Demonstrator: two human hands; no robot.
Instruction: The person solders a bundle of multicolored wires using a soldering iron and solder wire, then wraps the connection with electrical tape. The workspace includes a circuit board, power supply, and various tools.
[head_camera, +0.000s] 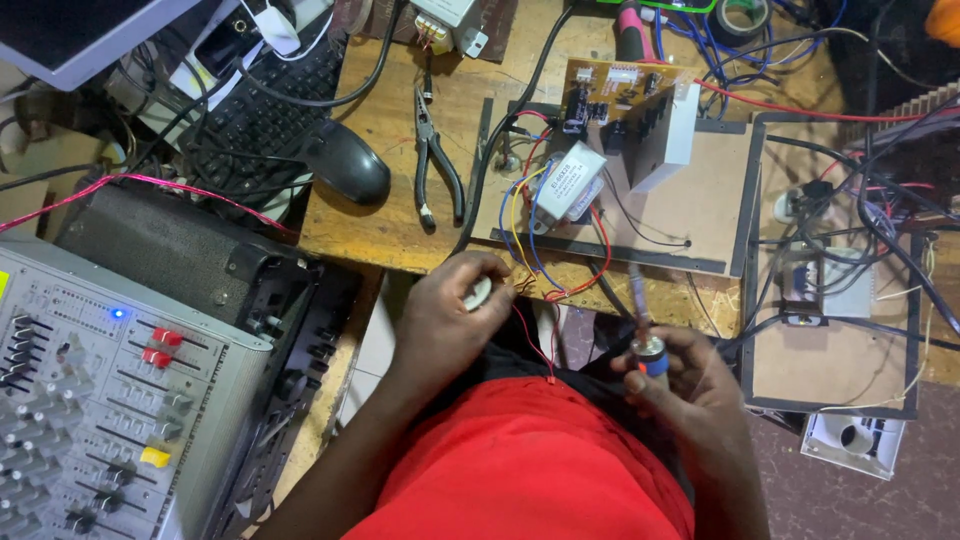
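Hands gripping white piece and soldering iron, pliers, mouse beyond.

hands 2 | pliers 1 | mouse 1 | xfmr 1

The white object is mostly hidden inside the left hand; the mixer is cut off at the left edge
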